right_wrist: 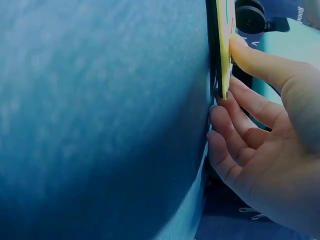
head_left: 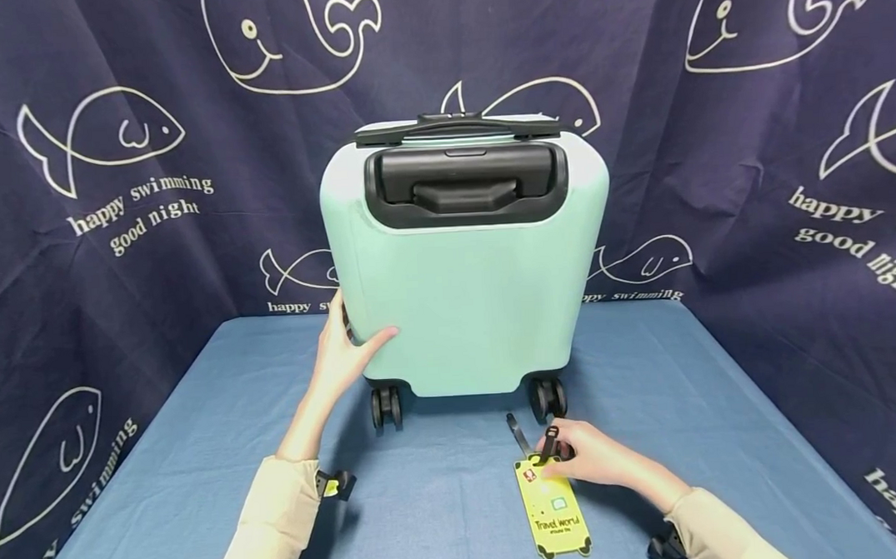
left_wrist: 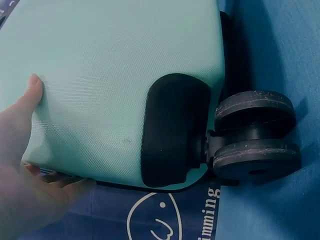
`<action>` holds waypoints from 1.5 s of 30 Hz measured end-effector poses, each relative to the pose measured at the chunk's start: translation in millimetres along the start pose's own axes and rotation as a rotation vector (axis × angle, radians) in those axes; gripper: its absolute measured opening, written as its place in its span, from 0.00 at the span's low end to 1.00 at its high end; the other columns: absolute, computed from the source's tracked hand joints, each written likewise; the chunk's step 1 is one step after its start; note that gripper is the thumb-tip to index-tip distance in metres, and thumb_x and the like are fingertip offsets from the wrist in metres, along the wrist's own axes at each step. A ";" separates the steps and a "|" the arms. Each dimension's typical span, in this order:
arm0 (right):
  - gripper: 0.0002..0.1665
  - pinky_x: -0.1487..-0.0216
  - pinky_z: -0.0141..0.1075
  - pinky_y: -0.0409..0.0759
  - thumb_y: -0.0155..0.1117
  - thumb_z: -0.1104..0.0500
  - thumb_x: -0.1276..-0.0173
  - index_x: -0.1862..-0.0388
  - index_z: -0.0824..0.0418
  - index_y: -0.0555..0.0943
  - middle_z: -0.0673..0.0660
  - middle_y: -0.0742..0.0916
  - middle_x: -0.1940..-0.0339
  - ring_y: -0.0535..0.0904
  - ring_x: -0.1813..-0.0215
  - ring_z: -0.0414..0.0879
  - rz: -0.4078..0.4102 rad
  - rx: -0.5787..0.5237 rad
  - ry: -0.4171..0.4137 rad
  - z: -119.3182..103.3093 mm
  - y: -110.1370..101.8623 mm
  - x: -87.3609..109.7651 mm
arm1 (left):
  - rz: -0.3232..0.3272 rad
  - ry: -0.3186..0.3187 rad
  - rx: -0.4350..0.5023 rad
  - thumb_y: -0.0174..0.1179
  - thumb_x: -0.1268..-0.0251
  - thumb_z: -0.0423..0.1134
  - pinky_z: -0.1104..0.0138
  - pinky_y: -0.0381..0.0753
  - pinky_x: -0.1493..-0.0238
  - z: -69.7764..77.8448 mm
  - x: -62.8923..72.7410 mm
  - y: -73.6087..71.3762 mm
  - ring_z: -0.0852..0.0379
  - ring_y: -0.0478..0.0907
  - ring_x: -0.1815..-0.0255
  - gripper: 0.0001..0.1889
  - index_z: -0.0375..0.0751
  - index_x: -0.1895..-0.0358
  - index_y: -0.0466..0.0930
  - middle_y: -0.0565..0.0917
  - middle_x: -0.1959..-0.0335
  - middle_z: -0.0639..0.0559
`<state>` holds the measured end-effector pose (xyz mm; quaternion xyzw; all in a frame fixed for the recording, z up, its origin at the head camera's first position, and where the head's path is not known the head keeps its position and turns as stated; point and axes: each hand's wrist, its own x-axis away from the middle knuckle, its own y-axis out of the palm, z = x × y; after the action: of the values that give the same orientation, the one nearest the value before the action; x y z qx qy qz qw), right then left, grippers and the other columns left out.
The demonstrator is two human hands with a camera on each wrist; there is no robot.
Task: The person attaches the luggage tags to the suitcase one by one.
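A mint-green suitcase (head_left: 464,304) stands upright on its black wheels (head_left: 547,399), its black carry handle (head_left: 456,131) at the top. My left hand (head_left: 338,351) holds its lower left side, thumb on the near face and fingers around the edge; the left wrist view shows this grip beside a double wheel (left_wrist: 256,157). In front of the suitcase, my right hand (head_left: 594,454) pinches the upper end of a yellow luggage tag (head_left: 554,508) with a black strap (head_left: 517,431). The right wrist view shows the tag edge-on, close to the cloth, with the thumb on its printed face.
A blue cloth (head_left: 442,496) covers the table. Dark blue curtains (head_left: 118,285) printed with white fish and whales hang behind and on both sides, close behind the suitcase. Each forearm carries a black wrist device (head_left: 337,484).
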<state>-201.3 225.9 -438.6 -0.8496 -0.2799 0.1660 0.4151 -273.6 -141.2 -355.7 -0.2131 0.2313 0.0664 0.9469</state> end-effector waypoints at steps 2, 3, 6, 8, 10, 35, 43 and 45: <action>0.16 0.72 0.26 0.70 0.70 0.52 0.43 0.58 0.59 0.84 0.49 0.77 0.73 0.69 0.73 0.35 0.001 -0.009 -0.004 -1.1 0.4 -0.3 | -0.008 -0.004 0.006 0.70 0.53 0.54 0.52 0.68 0.37 1.5 0.4 -1.1 0.50 0.66 0.34 0.52 0.60 0.27 0.46 0.65 0.33 0.46; 0.16 0.73 0.26 0.70 0.70 0.53 0.43 0.59 0.59 0.84 0.48 0.77 0.74 0.69 0.73 0.35 0.002 -0.017 -0.005 -1.7 0.6 -0.4 | -0.011 -0.003 0.011 0.70 0.52 0.54 0.52 0.68 0.36 2.0 0.6 -1.6 0.49 0.66 0.34 0.51 0.60 0.27 0.46 0.65 0.33 0.46; 0.14 0.73 0.27 0.70 0.68 0.52 0.41 0.59 0.60 0.84 0.47 0.77 0.74 0.68 0.74 0.33 0.005 -0.034 -0.003 -3.2 1.2 -0.2 | -0.022 0.000 0.016 0.70 0.51 0.54 0.53 0.68 0.36 2.5 1.4 -2.4 0.50 0.65 0.34 0.51 0.59 0.27 0.46 0.65 0.33 0.46; 0.14 0.74 0.27 0.70 0.67 0.52 0.39 0.59 0.60 0.84 0.46 0.77 0.73 0.68 0.74 0.32 0.005 -0.046 0.001 -4.3 1.2 -0.1 | -0.025 0.006 0.017 0.70 0.51 0.53 0.52 0.69 0.37 2.3 2.4 -2.7 0.50 0.65 0.34 0.50 0.59 0.27 0.46 0.65 0.33 0.46; 0.14 0.74 0.27 0.70 0.66 0.53 0.39 0.59 0.60 0.84 0.46 0.78 0.72 0.68 0.74 0.32 0.008 -0.046 0.005 -5.0 1.2 0.0 | -0.025 0.015 0.017 0.70 0.51 0.53 0.52 0.69 0.37 1.9 3.6 -2.9 0.50 0.65 0.34 0.50 0.60 0.27 0.46 0.65 0.34 0.46; 0.05 0.71 0.28 0.72 0.62 0.57 0.35 0.64 0.57 0.79 0.47 0.85 0.72 0.75 0.71 0.33 0.041 -0.115 0.090 -2.3 3.8 -3.5 | -0.029 0.006 0.012 0.70 0.50 0.52 0.53 0.69 0.37 4.1 8.4 -5.0 0.50 0.65 0.35 0.49 0.60 0.27 0.47 0.65 0.35 0.46; 0.08 0.70 0.28 0.71 0.61 0.57 0.34 0.61 0.61 0.80 0.49 0.85 0.71 0.74 0.71 0.32 0.073 -0.111 0.117 -4.7 3.0 -3.3 | -0.030 -0.001 0.016 0.70 0.51 0.53 0.52 0.68 0.36 3.2 9.3 -4.9 0.50 0.64 0.34 0.50 0.61 0.27 0.46 0.64 0.34 0.46; 0.09 0.72 0.28 0.70 0.61 0.57 0.34 0.61 0.61 0.81 0.49 0.84 0.71 0.71 0.73 0.32 0.078 -0.107 0.134 -5.3 3.6 -3.1 | -0.031 -0.002 0.018 0.70 0.51 0.53 0.52 0.68 0.36 3.3 9.3 -4.8 0.50 0.64 0.34 0.50 0.61 0.27 0.46 0.64 0.34 0.46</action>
<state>-199.8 218.9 -438.1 -0.8900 -0.2268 0.1096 0.3800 -263.0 -143.8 -355.6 -0.2081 0.2274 0.0499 0.9500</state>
